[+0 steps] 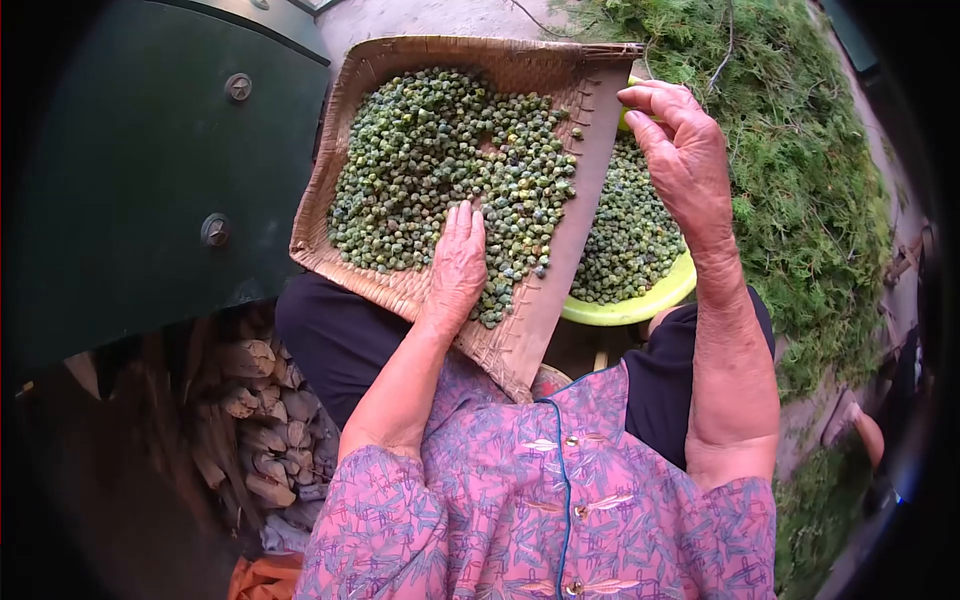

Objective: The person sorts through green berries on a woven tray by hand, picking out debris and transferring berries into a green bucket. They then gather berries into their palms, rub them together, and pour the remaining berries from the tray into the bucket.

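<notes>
A woven winnowing basket [312, 225] lies tilted across my lap, with a smooth strip along its right edge. Many small round green seed cones or berries [420, 150] are spread in it. My left hand [458, 262] rests flat on them, fingers stretched out and side by side. Over the basket's right edge, near the far corner, hovers my right hand [685, 140]. Its thumb and fingers are curled towards each other in a pinch; anything between the tips is too small to make out. Below it, a yellow-green basin [640, 311] holds more of the same green pieces, partly hidden by the basket.
Cut green conifer branches [790, 190] are heaped along the right. A dark green metal door or panel [150, 170] with round studs stands at the left. Split firewood [265, 440] is stacked below it, near an orange cloth or bag [262, 580]. Part of a bare limb [868, 435] shows far right.
</notes>
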A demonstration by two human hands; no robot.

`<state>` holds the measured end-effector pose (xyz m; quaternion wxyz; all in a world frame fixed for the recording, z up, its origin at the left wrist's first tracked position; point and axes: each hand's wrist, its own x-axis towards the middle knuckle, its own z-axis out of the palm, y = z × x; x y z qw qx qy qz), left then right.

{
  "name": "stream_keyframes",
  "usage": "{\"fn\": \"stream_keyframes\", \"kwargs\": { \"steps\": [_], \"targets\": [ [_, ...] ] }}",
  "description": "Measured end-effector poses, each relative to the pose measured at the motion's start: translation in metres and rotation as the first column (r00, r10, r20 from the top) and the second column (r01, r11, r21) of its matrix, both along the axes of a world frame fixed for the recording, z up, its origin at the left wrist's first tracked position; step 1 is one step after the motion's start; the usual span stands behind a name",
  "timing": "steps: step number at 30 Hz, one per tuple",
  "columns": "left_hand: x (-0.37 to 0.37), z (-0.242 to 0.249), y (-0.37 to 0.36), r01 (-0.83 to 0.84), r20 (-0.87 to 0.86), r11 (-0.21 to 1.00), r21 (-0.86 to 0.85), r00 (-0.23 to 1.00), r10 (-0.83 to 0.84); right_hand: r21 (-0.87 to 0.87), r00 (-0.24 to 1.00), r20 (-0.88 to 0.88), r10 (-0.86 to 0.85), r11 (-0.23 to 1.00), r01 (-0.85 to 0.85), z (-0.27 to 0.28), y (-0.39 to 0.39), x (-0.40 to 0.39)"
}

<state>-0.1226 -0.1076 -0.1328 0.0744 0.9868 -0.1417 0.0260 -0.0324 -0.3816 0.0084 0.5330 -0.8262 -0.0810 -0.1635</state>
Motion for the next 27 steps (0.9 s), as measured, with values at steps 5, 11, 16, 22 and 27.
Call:
{"fn": "stream_keyframes", "kwargs": {
  "steps": [5, 11, 16, 22, 27],
  "targets": [
    [-0.017, 0.027, 0.001, -0.08, -0.056, 0.965, -0.25, 0.996, 0.068, -0.028, 1.0, 0.02, 0.008, 1.0, -0.008, -0.004, 0.0, 0.002],
    [0.035, 0.01, 0.02, -0.394, -0.134, 0.707, -0.587, 0.909, 0.395, -0.037, 1.0, -0.017, 0.001, 0.999, -0.002, 0.001, 0.0, -0.001],
    [0.069, 0.004, 0.015, -0.455, -0.014, 0.745, -0.489, 0.857, 0.514, -0.043, 1.0, -0.02, 0.006, 0.999, -0.007, -0.001, -0.002, 0.001],
    [0.098, 0.0, -0.001, -0.386, 0.072, 0.874, -0.296, 0.903, 0.424, -0.036, 0.999, -0.044, 0.016, 0.999, -0.018, 0.002, 0.002, 0.0],
    [0.103, -0.011, -0.002, -0.374, 0.082, 0.907, -0.191, 0.915, 0.395, -0.033, 1.0, -0.008, 0.022, 0.999, -0.022, -0.001, 0.003, 0.001]
  ]
}}
